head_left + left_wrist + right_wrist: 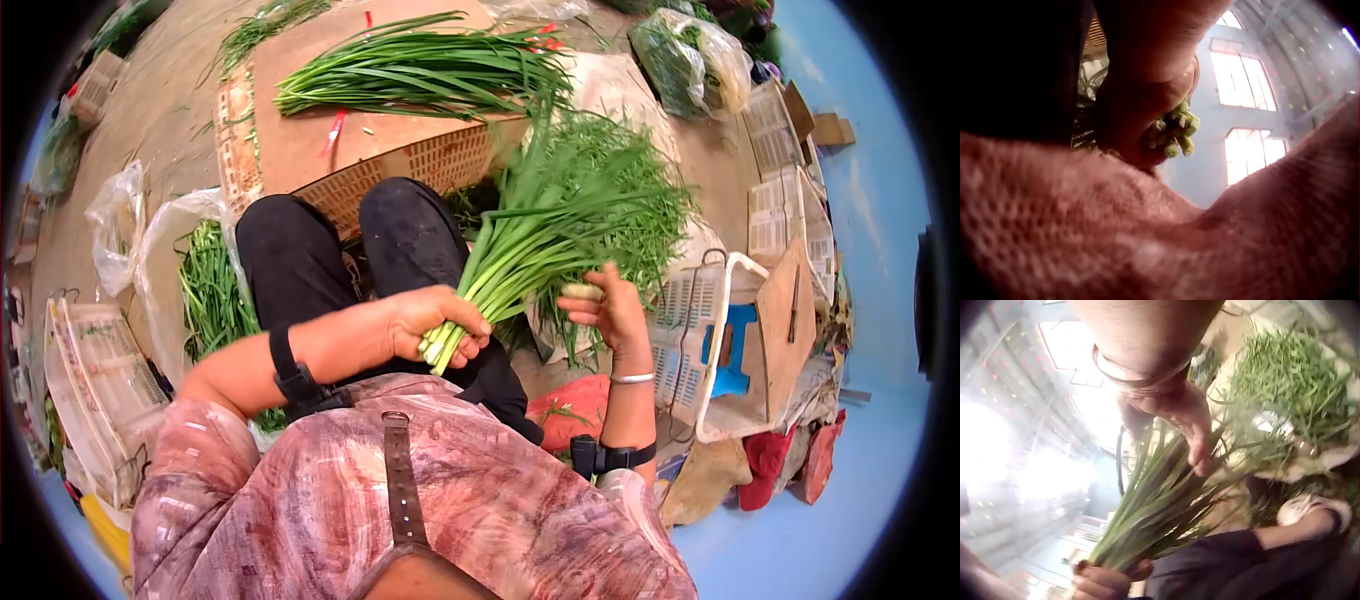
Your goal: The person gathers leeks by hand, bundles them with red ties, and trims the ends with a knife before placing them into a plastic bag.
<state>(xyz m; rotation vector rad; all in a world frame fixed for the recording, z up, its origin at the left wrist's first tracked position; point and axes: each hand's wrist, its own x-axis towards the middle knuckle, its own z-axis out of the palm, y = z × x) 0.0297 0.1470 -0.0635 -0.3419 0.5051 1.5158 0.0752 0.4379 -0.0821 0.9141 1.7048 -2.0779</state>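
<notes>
My left hand (pixel 440 325) grips a bunch of garlic chives (pixel 520 250) near the pale cut ends, over the lap. In the left wrist view, the cut stem ends (pixel 1175 131) poke out of the fist. The green leaves fan away to the upper right in the head view. Close beside those leaves is my right hand (pixel 612 308), its fingers loosely bent with nothing held in them. In the right wrist view, the right hand (pixel 1175 415) overlaps the upper leaves, and the left hand (pixel 1104 581) holds the lower end.
A large pile of chives lies on a board (pixel 290 160) over a plastic crate (pixel 400 165). Loose trimmed greens (pixel 640 190) are heaped to its right. A plastic bag of greens (pixel 205 280) stands at left; a white crate (pixel 690 340) stands at right.
</notes>
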